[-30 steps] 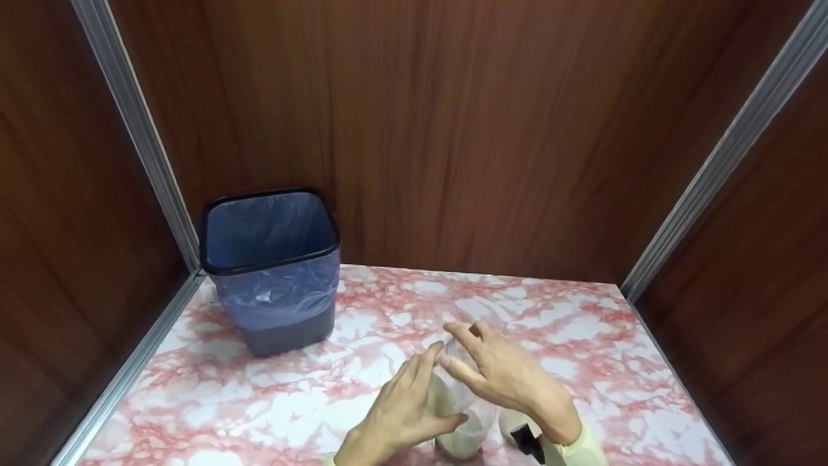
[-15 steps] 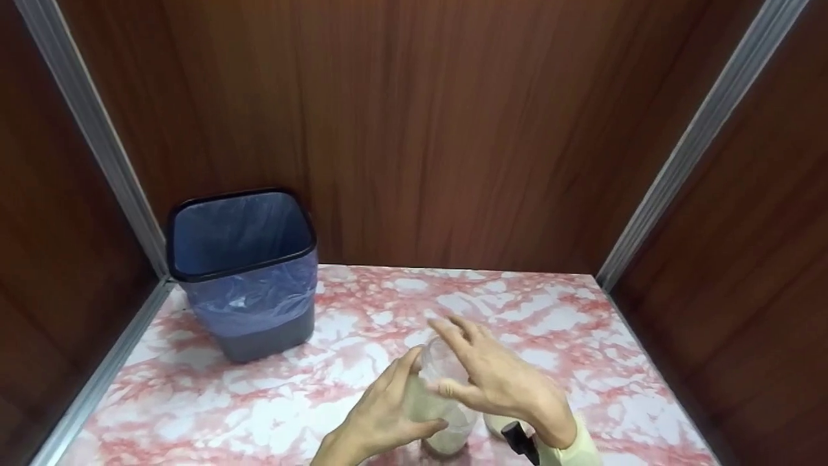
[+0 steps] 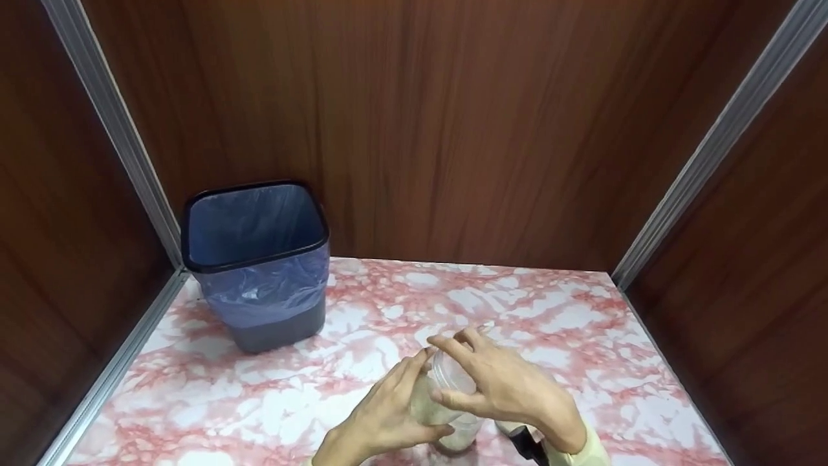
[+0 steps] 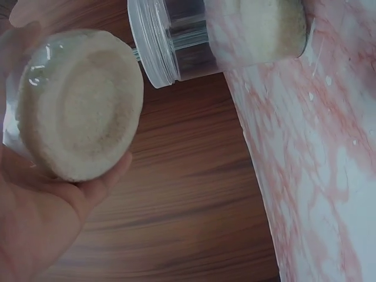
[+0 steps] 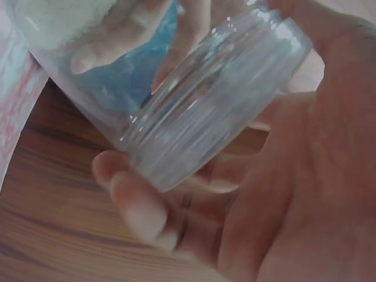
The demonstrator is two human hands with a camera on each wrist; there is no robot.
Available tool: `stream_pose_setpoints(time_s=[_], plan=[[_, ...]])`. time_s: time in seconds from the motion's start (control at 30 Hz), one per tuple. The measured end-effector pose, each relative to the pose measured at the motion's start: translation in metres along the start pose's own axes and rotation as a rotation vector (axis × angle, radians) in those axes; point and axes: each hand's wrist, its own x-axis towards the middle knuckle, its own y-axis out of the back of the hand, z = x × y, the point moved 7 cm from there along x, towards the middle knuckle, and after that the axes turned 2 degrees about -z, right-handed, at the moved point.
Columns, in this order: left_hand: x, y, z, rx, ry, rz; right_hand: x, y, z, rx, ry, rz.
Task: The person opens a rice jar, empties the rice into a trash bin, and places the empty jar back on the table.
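Observation:
A clear jar (image 3: pixel 424 401) of pale grains, rice-like in look, is held tilted above the table. My left hand (image 3: pixel 388 411) grips its body, fingers and thumb spread round the side; the left wrist view shows the jar's round base (image 4: pixel 88 111). Around the clear ridged lid (image 5: pixel 223 106) at its upper end curl the fingers and thumb of my right hand (image 3: pixel 501 378). Just below stands a second clear jar (image 3: pixel 456 440), part filled with similar grains; its ridged lid (image 4: pixel 153 44) shows in the left wrist view.
Another pale container (image 3: pixel 509 426) is mostly hidden by my right wrist. A grey bin (image 3: pixel 278 333) with a blue liner and black rim stands at the back left. Brown wood-grain panels (image 3: pixel 453 129) enclose the red-and-white marbled table (image 3: pixel 259 401).
My right thumb and fingers have closed in around the tilted jar's lid. The left hand keeps its grip on the jar. The head view has shifted slightly.

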Motion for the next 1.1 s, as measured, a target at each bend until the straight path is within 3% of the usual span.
stream_pose_setpoints(time_s=[0.13, 0.3, 0.4, 0.57, 0.73, 1.1], plan=[[-0.004, 0.004, 0.003, -0.044, -0.059, 0.010, -0.004, 0.002, -0.007, 0.060, 0.109, 0.028], [-0.004, 0.010, 0.006, -0.115, -0.117, -0.006, -0.014, 0.014, -0.013, 0.127, 0.298, 0.140], [-0.003, 0.014, 0.006, -0.124, -0.123, 0.002, -0.022, 0.024, -0.009, 0.190, 0.335, 0.208], [-0.005, 0.027, 0.000, -0.047, -0.079, 0.073, -0.032, 0.037, 0.014, 0.243, 0.211, 0.283], [-0.008, 0.046, -0.009, -0.028, -0.045, 0.109, -0.043, 0.042, 0.045, 0.278, 0.087, 0.303], [-0.002, 0.109, -0.019, 0.092, -0.084, 0.151, -0.074, 0.033, 0.141, 0.327, -0.288, 0.349]])
